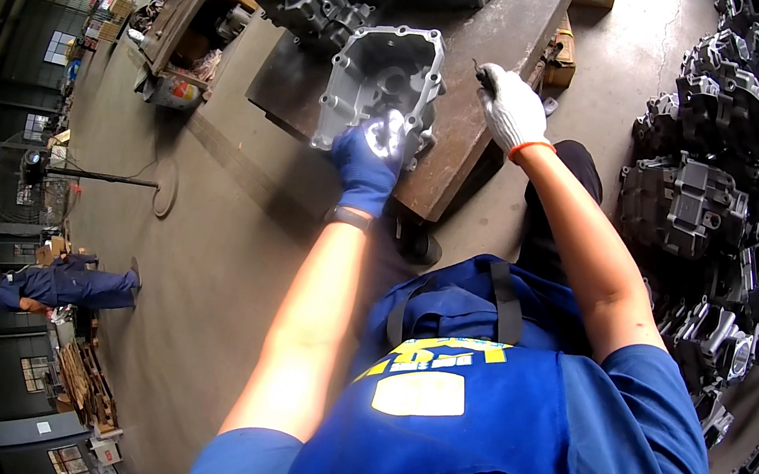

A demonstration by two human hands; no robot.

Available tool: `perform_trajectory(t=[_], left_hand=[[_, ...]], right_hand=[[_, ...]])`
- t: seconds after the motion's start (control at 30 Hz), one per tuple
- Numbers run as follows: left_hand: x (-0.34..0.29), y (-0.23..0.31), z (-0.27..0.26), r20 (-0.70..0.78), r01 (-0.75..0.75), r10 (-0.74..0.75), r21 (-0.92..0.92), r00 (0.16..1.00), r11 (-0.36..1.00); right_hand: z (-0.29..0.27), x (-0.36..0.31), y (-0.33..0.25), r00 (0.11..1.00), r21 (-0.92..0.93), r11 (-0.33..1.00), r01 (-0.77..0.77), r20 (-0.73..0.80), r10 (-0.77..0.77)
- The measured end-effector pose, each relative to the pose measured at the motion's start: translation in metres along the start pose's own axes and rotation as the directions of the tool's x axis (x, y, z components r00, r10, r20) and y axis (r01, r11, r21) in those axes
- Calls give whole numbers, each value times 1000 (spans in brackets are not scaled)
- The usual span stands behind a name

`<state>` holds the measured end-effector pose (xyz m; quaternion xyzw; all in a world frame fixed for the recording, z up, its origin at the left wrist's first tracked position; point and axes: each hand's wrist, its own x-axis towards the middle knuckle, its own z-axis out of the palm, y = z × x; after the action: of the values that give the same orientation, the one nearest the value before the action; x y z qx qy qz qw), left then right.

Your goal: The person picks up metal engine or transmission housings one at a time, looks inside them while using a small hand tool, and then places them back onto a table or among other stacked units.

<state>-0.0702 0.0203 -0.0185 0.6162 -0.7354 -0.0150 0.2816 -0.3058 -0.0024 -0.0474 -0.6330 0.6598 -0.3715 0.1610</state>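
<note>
A grey cast-metal housing [346, 79], open like a deep box with bolt holes around its rim, stands tilted on a metal-topped workbench [488, 84]. My left hand [369, 169], in a blue glove partly washed out by glare, grips its near rim; the fingertips are hard to make out. To the right of the housing and apart from it, my right hand [515, 111] is raised over the bench edge in a white knit glove with an orange cuff. Its fingers are closed around a small dark tool [485, 75] with a thin tip; the rest is hidden in the hand.
More castings [309, 1] crowd the bench's far left end. A tall stack of dark housings [685, 205] rises on my right. Cardboard boxes [562, 56] sit beyond the bench. Far left are a standing fan [32, 166] and another person [66, 285].
</note>
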Motion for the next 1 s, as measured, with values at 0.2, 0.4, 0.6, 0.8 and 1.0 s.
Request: perform_trajectory(t=[0.2,0.4,0.6,0.8,1.0], left_hand=[[1,0,2,-39,-7,5,-54,999,998],[1,-1,1,-51,-21,19,-31,999,999],[0,-3,2,-34,3,-3,-1,999,1000],[3,4,-1,-10,67,-67,-2,998,998],[1,2,3,-73,49,-49,-10,996,999]], right_hand=[[9,48,-14,995,-139,987,82,61,-74],[14,68,-14,990,-249,959,135,73,-121],[19,70,-26,980,-417,887,197,69,-185],[7,28,-46,970,-468,852,234,48,-240],[-1,8,-50,976,-292,938,186,166,-142]])
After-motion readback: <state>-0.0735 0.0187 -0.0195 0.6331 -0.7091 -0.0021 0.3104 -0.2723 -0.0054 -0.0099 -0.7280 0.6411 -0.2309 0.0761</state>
